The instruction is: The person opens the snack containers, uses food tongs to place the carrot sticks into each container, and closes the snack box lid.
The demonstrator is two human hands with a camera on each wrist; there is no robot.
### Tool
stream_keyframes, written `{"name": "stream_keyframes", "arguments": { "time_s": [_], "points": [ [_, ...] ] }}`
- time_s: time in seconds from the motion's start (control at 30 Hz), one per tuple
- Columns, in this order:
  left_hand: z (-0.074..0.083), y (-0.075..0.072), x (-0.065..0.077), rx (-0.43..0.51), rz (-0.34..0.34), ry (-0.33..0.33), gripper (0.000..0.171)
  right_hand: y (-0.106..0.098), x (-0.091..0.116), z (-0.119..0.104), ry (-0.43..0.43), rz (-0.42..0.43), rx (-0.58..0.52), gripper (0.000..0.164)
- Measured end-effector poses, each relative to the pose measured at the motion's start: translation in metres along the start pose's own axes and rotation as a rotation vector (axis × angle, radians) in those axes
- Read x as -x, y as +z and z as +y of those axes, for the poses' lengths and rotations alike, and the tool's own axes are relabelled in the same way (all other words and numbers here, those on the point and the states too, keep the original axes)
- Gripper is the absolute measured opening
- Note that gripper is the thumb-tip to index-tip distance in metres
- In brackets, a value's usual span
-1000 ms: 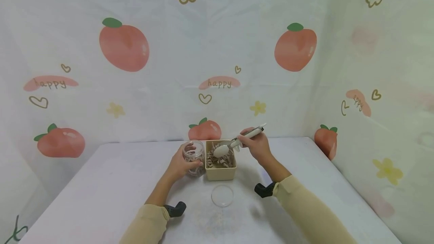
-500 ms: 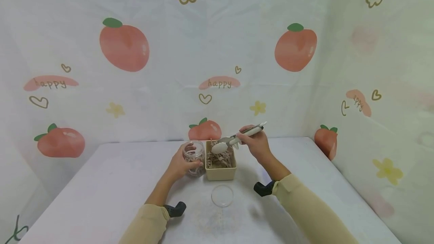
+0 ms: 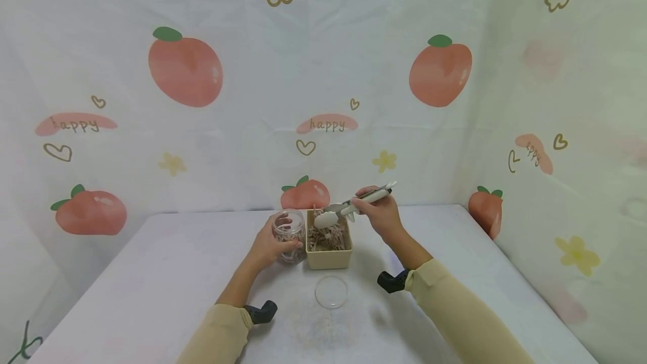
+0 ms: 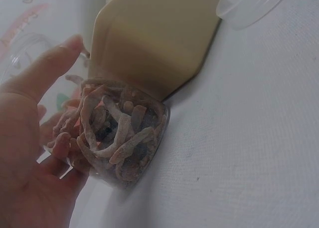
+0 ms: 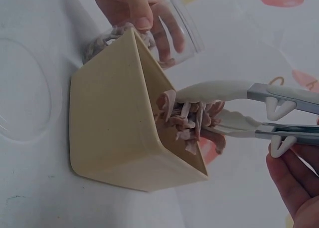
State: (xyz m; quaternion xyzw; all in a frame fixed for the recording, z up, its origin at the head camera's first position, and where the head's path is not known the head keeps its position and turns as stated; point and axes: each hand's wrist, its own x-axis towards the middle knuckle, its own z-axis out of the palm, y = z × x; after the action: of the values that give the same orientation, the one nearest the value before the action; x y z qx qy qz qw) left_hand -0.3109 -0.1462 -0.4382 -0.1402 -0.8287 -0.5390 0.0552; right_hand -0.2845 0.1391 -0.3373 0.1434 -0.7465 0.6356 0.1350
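My left hand [image 3: 267, 244] grips a clear jar [image 3: 290, 257], thumb on its near side. Pale brown dried strips [image 4: 122, 135] fill the jar's lower part, and its mouth is uncovered. To its right stands a beige square box [image 3: 328, 261] with more of the strips inside. Above the box, my right hand [image 3: 382, 217] holds kitchen tongs [image 3: 326, 219] by the handles. In the right wrist view, a clump of strips [image 5: 192, 120] sits between the white tips of the tongs, at the box's opening. The tongs hide part of the box's contents in the head view.
A round clear lid [image 3: 331, 292] lies on the white table [image 3: 177, 285] in front of the box. Behind the table hangs a pale cloth [image 3: 242, 156] printed with peaches, and it continues along the right side. Black cameras [image 3: 263, 312] are strapped to both wrists.
The tongs have shifted slightly up and to the left over the box, uncovering more of the strips in it. My left hand and the jar have stayed in place.
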Motion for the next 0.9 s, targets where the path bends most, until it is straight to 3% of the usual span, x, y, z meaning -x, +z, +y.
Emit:
{"name": "stream_keyframes", "arguments": {
  "time_s": [0.9],
  "points": [
    [-0.0008, 0.0002, -0.0003, 0.007, -0.003, -0.009, 0.090, 0.0029, 0.0048, -0.0032, -0.011, 0.014, 0.018, 0.021]
  ]
}}
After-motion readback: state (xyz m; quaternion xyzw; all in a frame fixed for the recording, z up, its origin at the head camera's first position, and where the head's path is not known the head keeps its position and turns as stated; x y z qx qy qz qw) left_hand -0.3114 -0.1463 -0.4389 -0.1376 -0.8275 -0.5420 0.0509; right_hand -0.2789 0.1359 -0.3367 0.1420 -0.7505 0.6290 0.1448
